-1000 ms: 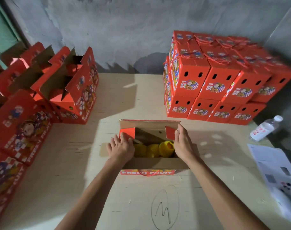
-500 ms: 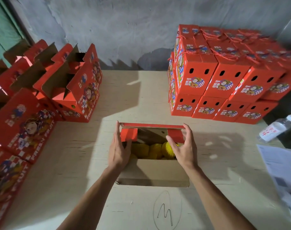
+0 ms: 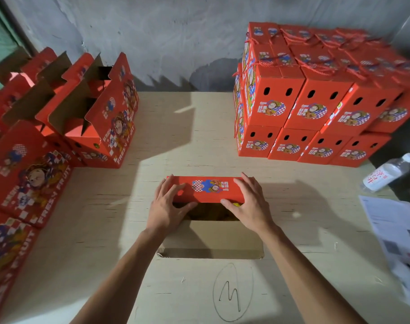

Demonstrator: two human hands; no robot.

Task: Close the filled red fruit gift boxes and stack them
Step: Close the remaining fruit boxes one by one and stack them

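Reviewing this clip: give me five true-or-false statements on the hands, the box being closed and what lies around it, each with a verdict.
1. Both hands rest on the far red flap of the box. True: left hand, right hand.
2. The box is fully shut. False: a gap remains, and the near brown flap lies open.
3. The closed stack stands at far right. True.
4. The water bottle stands upright. False: it lies on its side.
5. The boxes at left are sealed. False: their flaps stand open.
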